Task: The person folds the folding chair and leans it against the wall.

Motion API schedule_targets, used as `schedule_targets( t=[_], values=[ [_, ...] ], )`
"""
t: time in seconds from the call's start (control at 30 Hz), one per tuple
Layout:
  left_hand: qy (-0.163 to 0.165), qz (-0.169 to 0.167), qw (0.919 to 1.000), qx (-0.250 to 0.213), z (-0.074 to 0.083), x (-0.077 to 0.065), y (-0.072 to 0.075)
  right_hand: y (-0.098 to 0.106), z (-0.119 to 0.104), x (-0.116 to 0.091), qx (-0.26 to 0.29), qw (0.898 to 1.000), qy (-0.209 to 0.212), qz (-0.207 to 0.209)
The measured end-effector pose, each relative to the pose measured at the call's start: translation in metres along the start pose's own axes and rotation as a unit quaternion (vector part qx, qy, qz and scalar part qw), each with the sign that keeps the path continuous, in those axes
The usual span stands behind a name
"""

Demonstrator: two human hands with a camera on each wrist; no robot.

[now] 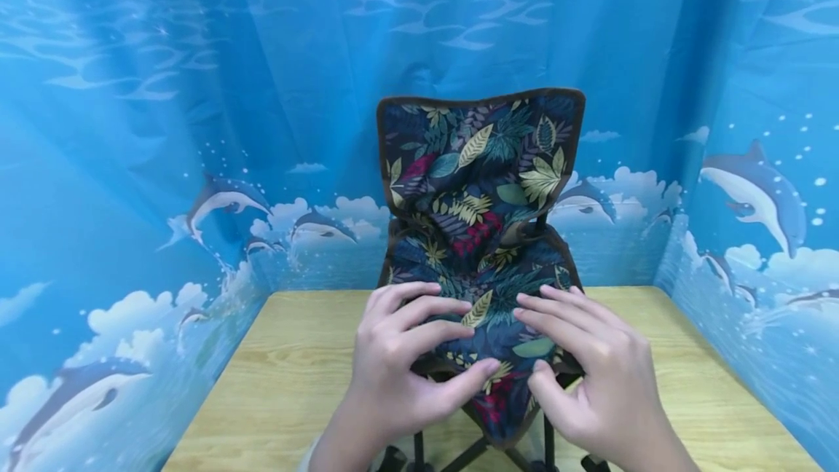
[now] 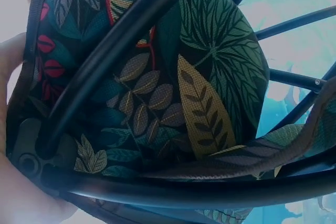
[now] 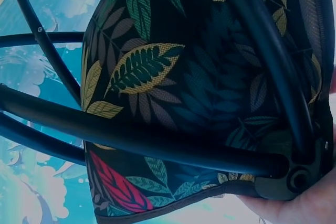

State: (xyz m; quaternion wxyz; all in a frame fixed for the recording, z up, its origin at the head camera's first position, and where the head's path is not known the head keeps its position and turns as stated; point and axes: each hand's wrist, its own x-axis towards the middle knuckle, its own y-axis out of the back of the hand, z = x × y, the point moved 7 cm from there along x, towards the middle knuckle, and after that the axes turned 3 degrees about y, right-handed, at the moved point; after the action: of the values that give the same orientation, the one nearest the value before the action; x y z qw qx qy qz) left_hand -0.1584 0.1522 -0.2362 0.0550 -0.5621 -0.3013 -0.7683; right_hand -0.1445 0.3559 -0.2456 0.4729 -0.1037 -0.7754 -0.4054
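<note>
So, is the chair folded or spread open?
Spread open: the patterned seat is opened out, the backrest rises behind it, and dark legs stand apart beneath.

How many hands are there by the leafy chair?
2. The left hand is over the left side of the chair's seat, and the right hand is over its right side. The wrist views show only parts of hands; no others seem hidden.

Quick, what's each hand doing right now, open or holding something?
Left hand: open, fingers spread over the leaf-print folding-chair seat.
Right hand: open, also spread over that seat.
</note>
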Motion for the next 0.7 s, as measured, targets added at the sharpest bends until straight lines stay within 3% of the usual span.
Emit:
schedule_targets(
  t=[0.4, 0.7],
  values=[
    [-0.006, -0.002, 1.0, 0.004, 0.005, 0.003, -0.002, 0.0, -0.003, 0.002, -0.002, 1.0, -0.01, 0.008],
    [-0.001, 0.001, 1.0, -0.002, 0.008, 0.008, -0.003, 0.003, -0.014, 0.007, 0.02, 0.998, 0.023, 0.047]
  ],
)
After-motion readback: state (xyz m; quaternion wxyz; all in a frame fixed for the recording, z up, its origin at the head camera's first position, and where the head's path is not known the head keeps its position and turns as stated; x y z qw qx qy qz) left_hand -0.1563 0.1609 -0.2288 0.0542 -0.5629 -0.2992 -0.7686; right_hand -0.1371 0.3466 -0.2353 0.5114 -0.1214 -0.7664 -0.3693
